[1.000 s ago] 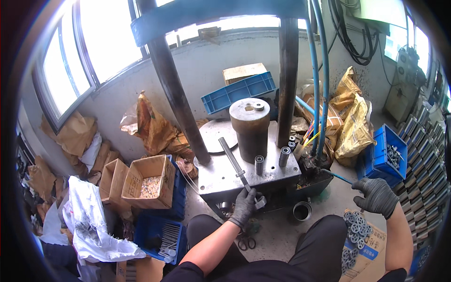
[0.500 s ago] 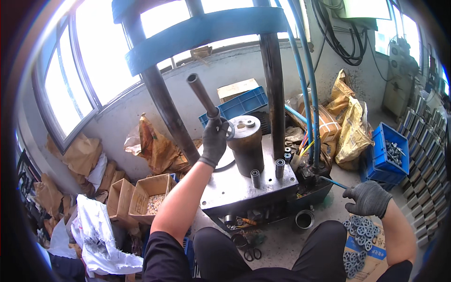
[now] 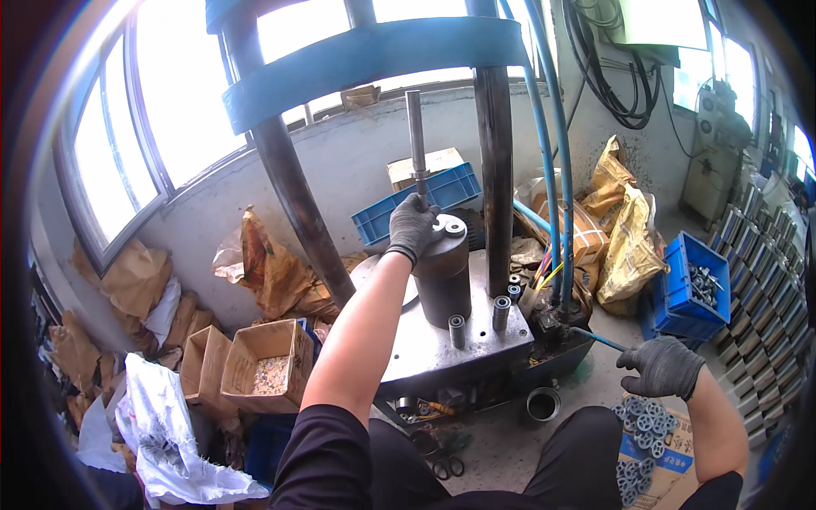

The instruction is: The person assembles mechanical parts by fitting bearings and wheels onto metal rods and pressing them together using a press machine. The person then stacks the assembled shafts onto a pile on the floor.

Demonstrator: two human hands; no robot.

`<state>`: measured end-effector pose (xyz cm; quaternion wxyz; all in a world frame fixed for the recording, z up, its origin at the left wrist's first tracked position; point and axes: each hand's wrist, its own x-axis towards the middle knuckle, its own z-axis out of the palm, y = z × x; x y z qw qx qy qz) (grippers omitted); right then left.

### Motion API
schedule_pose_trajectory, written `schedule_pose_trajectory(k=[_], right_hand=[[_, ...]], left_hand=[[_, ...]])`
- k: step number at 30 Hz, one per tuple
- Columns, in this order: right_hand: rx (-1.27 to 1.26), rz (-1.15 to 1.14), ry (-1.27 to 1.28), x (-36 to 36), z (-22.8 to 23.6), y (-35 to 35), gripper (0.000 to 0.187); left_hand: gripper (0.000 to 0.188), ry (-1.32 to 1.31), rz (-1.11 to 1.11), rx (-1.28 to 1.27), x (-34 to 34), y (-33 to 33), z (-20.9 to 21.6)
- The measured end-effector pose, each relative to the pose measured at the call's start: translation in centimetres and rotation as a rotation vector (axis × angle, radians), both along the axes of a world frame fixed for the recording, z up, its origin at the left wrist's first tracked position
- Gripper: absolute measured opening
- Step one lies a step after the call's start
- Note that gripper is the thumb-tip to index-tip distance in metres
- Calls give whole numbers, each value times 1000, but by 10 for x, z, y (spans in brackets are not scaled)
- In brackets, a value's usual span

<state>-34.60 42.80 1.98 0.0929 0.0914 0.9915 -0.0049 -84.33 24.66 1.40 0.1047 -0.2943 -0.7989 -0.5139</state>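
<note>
My left hand [image 3: 411, 228], in a dark grey glove, is closed around the lower end of a metal tube [image 3: 416, 132] with a collar. The tube stands nearly upright at the left side of the top of a dark steel cylinder [image 3: 444, 287]; my fingers hide its lower end. A small metal ring [image 3: 456, 229] lies on the cylinder top. Below, the steel press plate [image 3: 416, 365] bears the cylinder and two short ribbed sleeves [image 3: 501, 313]. At the right, my gloved right hand [image 3: 665, 368] is closed on the end of a blue lever [image 3: 600, 339].
Dark press columns [image 3: 495, 161] and a blue crossbeam [image 3: 374, 64] frame the cylinder. Blue hoses [image 3: 557, 170] run down at the right. Spoked metal wheels [image 3: 650, 425] lie on cardboard beside my right leg. Blue crates [image 3: 693, 289] and open cartons [image 3: 270, 365] stand around.
My left hand has moved right to the cylinder top, and the tube has swung from leaning left to nearly upright. My right hand stays on the lever.
</note>
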Motion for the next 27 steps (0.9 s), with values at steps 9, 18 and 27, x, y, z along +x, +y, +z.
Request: schedule_pose_trajectory(k=[9, 18, 27], right_hand=[[-15, -12, -24, 5, 2, -2, 45], [-153, -71, -111, 62, -70, -14, 32], [-134, -183, 93, 72, -89, -33, 25]], left_hand=[[20, 48, -42, -12, -5, -4, -11], [30, -109, -163, 253, -10, -5, -16], [29, -96, -136, 199, 11, -13, -6]])
